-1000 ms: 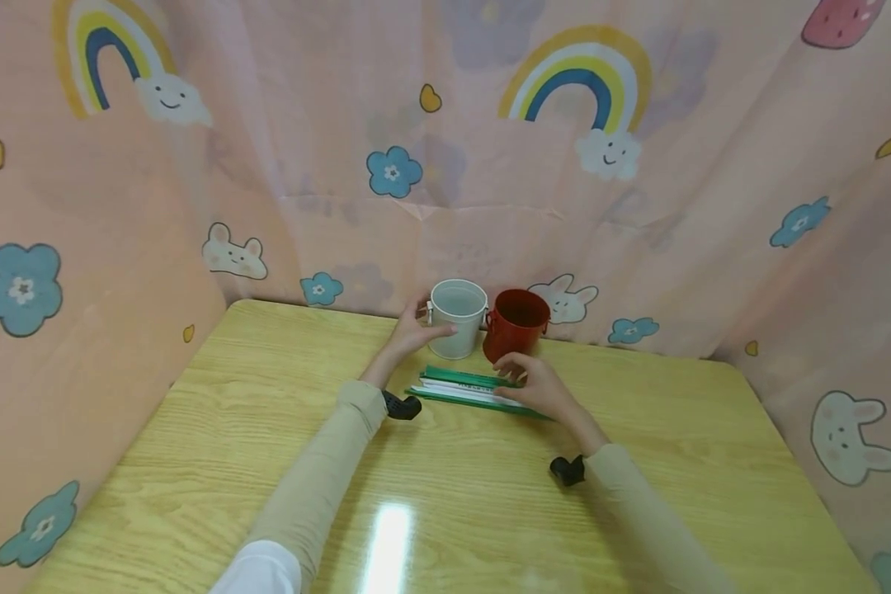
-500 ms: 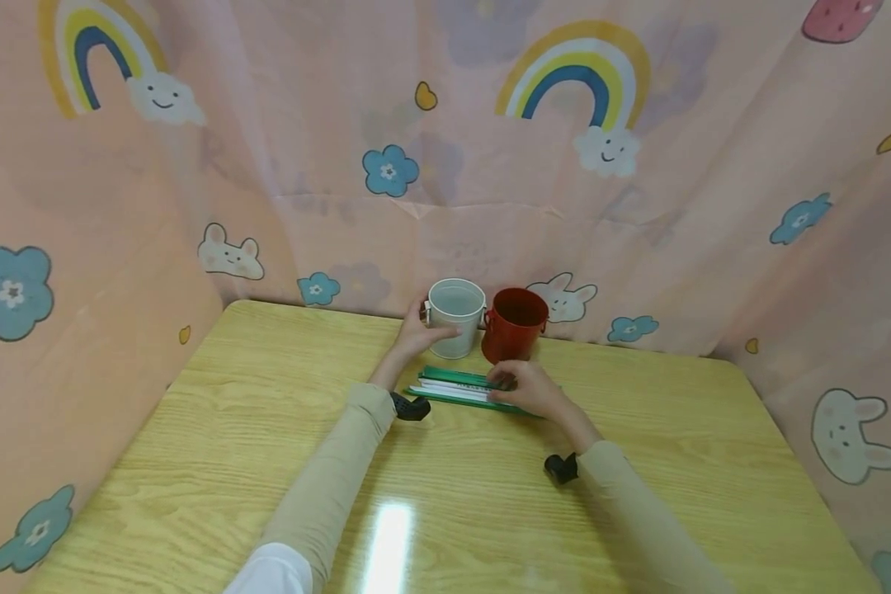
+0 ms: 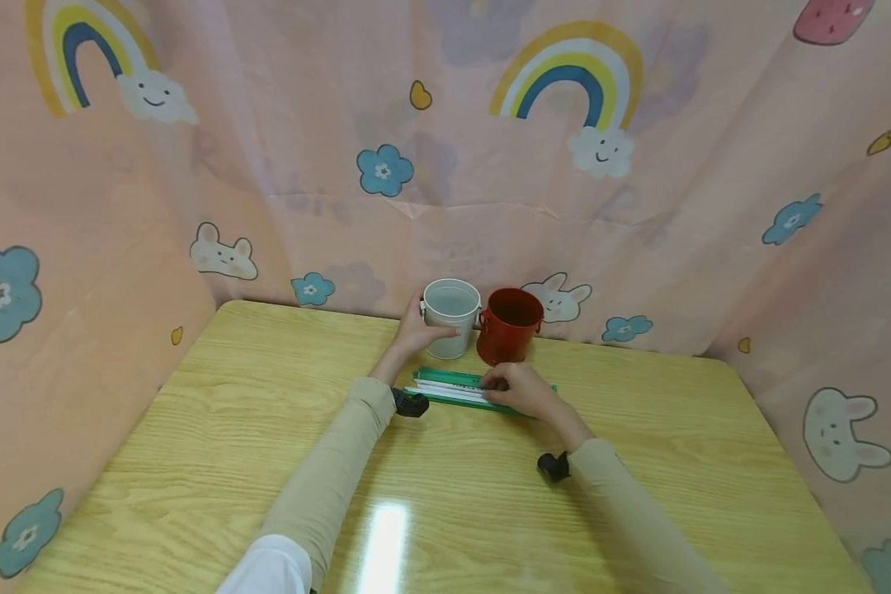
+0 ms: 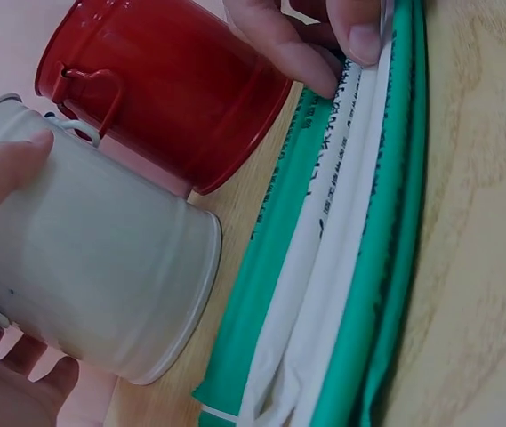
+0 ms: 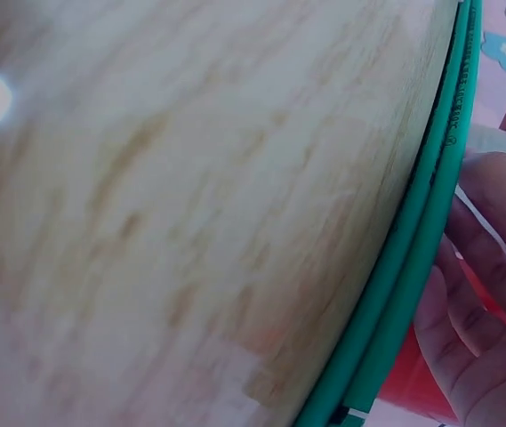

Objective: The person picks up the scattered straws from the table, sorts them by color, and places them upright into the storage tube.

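Observation:
My left hand (image 3: 414,334) grips the small white metal bucket (image 4: 101,249), thumb across its front near the rim and fingers round the far side. Beside it a red metal bucket (image 3: 506,337) stands upright, its looped handle ear facing the white one. Just in front of both lie several long slim wrapped sticks, green packets (image 4: 275,231) and white packets (image 4: 319,245) side by side, with black print. Over their right part, my right hand (image 3: 523,390) pinches at a white packet with thumb and fingertips. The palm hides the right part of the row in the head view.
A light wood-grain table (image 3: 282,355) carries everything, with its back edge close behind the buckets. A pink patterned curtain (image 3: 327,223) hangs behind and along the sides. Black wrist camera mounts (image 3: 553,468) stick out near the sleeves.
My right hand has come left and lower over the packets, its fingertips closing at a white one. The left hand stays on the white bucket. The head view has shifted slightly.

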The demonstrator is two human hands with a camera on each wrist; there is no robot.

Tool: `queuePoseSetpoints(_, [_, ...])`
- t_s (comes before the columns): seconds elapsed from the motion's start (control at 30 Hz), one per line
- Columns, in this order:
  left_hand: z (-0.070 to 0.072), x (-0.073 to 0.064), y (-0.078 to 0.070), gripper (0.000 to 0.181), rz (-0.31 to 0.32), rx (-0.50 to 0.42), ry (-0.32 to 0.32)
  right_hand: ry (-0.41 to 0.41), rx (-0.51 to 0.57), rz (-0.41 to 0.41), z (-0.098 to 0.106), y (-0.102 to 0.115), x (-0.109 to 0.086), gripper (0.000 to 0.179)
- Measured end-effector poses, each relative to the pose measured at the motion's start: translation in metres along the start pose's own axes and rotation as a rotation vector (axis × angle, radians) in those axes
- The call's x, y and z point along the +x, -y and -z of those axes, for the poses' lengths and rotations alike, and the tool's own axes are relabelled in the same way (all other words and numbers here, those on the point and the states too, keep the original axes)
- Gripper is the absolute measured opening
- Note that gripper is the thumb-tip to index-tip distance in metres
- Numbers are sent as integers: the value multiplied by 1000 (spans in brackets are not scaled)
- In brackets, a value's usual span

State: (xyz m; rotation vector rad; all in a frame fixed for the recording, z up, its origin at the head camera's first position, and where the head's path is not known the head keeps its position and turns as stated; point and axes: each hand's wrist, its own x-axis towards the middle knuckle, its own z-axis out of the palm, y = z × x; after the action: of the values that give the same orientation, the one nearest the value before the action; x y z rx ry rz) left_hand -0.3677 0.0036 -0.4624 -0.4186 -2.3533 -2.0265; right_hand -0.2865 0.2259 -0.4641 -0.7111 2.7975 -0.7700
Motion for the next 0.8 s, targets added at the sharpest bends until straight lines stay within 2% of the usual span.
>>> queuePoseSetpoints(0.2, [0,-2,0,91,-12,20,-18,13,-36,16,2,4,0,18])
queuePoseSetpoints(0.33, [0,-3,1,89,-46,31,-39,21,-52,19,2,4,1,18])
queuePoseSetpoints(0.5, [0,-2,2,87,-77,30,-24,18,-56,25,3,3,0,16])
queuePoseSetpoints(0.7, [3,-3,4,88,-26,31,-4,27,-34,21,1,4,-3,12])
queuePoseSetpoints(0.8, [4,-5,2,88,-26,51,-10,14,-32,29,1,3,-4,10])
